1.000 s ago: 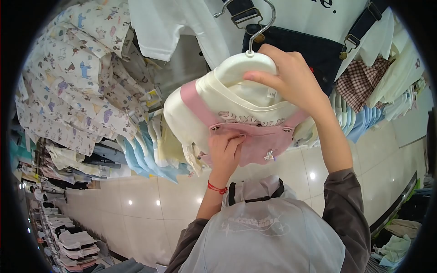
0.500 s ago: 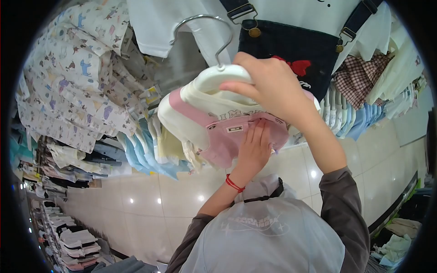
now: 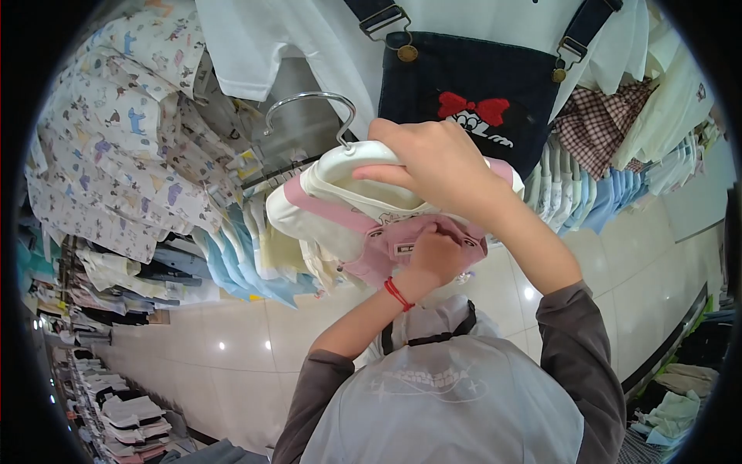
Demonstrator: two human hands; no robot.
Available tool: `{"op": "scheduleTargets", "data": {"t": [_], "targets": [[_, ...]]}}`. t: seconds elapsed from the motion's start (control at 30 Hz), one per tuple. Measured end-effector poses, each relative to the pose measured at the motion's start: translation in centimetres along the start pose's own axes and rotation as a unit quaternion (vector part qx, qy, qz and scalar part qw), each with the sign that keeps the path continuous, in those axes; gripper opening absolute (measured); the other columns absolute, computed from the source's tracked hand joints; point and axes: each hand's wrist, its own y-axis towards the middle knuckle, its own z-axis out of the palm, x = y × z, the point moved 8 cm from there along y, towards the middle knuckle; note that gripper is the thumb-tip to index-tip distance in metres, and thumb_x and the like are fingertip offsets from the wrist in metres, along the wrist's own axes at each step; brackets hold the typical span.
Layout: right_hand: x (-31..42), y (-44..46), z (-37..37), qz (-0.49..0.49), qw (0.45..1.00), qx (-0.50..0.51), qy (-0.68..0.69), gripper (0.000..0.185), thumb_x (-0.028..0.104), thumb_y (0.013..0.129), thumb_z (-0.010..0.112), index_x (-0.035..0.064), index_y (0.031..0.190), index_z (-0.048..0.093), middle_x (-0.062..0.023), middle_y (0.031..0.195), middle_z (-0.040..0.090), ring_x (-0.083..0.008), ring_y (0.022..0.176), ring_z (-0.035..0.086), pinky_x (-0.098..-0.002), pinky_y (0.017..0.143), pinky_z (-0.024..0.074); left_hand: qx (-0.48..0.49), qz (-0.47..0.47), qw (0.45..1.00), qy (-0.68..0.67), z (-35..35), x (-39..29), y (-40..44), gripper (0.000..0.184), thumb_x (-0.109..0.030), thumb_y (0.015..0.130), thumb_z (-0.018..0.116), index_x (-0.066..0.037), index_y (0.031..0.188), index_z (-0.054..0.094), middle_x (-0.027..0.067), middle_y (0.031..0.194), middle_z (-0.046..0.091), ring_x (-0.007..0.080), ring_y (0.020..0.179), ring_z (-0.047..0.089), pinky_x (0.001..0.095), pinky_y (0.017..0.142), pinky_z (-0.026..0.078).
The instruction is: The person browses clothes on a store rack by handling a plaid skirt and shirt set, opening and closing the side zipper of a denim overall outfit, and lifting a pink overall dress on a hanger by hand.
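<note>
My right hand (image 3: 433, 166) is closed around the top of a white hanger (image 3: 357, 160) with a metal hook, its thumb along the near side. On the hanger hangs a small cream top with pink shoulder bands (image 3: 290, 213), and over it pink dungarees (image 3: 376, 255) with a small label on the bib. My left hand (image 3: 437, 255), with a red cord at the wrist, has its fingers curled over the bib's upper edge, gripping the cloth. Its fingertips are hidden in the fold.
Dark dungarees with a red bow (image 3: 468, 100) hang straight ahead. Patterned garments (image 3: 116, 147) hang at the left, and light blue clothes (image 3: 239, 255) hang below them. A rack of small clothes (image 3: 595, 193) is at the right. Folded stacks (image 3: 135, 417) lie at the lower left over the tiled floor (image 3: 232, 340).
My left hand went from lying flat on the pink bib to curled over its top edge, folding the cloth. My right hand and the hanger shifted slightly left and down in view.
</note>
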Motion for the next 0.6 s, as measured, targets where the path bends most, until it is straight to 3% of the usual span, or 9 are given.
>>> {"op": "scheduleTargets", "data": {"t": [0.07, 0.2, 0.3, 0.4, 0.5, 0.6], "targets": [[0.0, -0.2, -0.3, 0.0, 1.0, -0.005, 0.006, 0.041, 0.047, 0.078, 0.058, 0.0065, 0.08, 0.052, -0.0087, 0.061, 0.058, -0.0271, 0.055, 0.057, -0.0349, 0.049, 0.0436, -0.007, 0.004, 0.999, -0.046, 1.0, 1.3, -0.4, 0.024, -0.027, 0.069, 0.06, -0.003, 0.07, 0.063, 0.0115, 0.072, 0.062, 0.0232, 0.073, 0.059, 0.0372, 0.075, 0.04], [-1.0, -0.5, -0.6, 0.018, 1.0, -0.01, 0.02, 0.042, 0.047, 0.077, 0.06, 0.0063, 0.08, 0.054, -0.0081, 0.061, 0.058, -0.0265, 0.055, 0.058, -0.035, 0.05, 0.0435, 0.011, -0.019, 1.0, -0.013, 3.2, 2.3, -0.9, 0.025, -0.029, 0.07, 0.061, -0.004, 0.074, 0.063, 0.011, 0.073, 0.063, 0.0232, 0.073, 0.06, 0.0378, 0.077, 0.039], [-1.6, -0.4, -0.6, 0.032, 0.999, -0.007, 0.028, 0.042, 0.047, 0.076, 0.061, 0.0063, 0.082, 0.054, -0.0082, 0.062, 0.059, -0.0266, 0.055, 0.058, -0.0348, 0.051, 0.044, -0.024, -0.02, 0.999, 0.018, 2.6, 1.9, -1.5, 0.015, -0.025, 0.072, 0.059, -0.01, 0.067, 0.062, 0.0078, 0.059, 0.061, 0.0218, 0.061, 0.06, 0.0352, 0.077, 0.038], [-2.1, -0.6, -0.6, 0.046, 0.998, 0.009, 0.052, 0.041, 0.045, 0.077, 0.061, 0.0066, 0.088, 0.054, -0.0098, 0.065, 0.06, -0.0275, 0.058, 0.059, -0.0353, 0.054, 0.0446, 0.005, -0.102, 0.995, 0.0, 2.0, 2.4, -1.9, 0.022, -0.027, 0.073, 0.062, -0.007, 0.08, 0.058, 0.0093, 0.073, 0.062, 0.0216, 0.073, 0.06, 0.0343, 0.077, 0.037], [-2.5, -0.7, -0.6, 0.069, 0.992, 0.03, 0.104, 0.038, 0.04, 0.08, 0.06, 0.0074, 0.097, 0.05, -0.0124, 0.069, 0.061, -0.0292, 0.063, 0.06, -0.036, 0.058, 0.0452, -0.15, -0.155, 0.969, -0.118, -2.3, 2.7, -3.6, 0.037, -0.024, 0.069, 0.068, -0.004, 0.096, 0.053, 0.0137, 0.096, 0.057, 0.0272, 0.088, 0.054, 0.0395, 0.081, 0.035], [-2.1, -1.0, -0.3, 0.083, 0.984, 0.059, 0.149, 0.038, 0.037, 0.082, 0.059, 0.0081, 0.105, 0.047, -0.0143, 0.073, 0.062, -0.0311, 0.067, 0.061, -0.0369, 0.061, 0.0456, -0.301, -0.104, 0.943, -0.095, -6.6, 1.5, -4.1, 0.053, -0.025, 0.067, 0.071, -0.005, 0.107, 0.044, 0.0175, 0.118, 0.043, 0.0332, 0.106, 0.045, 0.0444, 0.086, 0.033]]}}
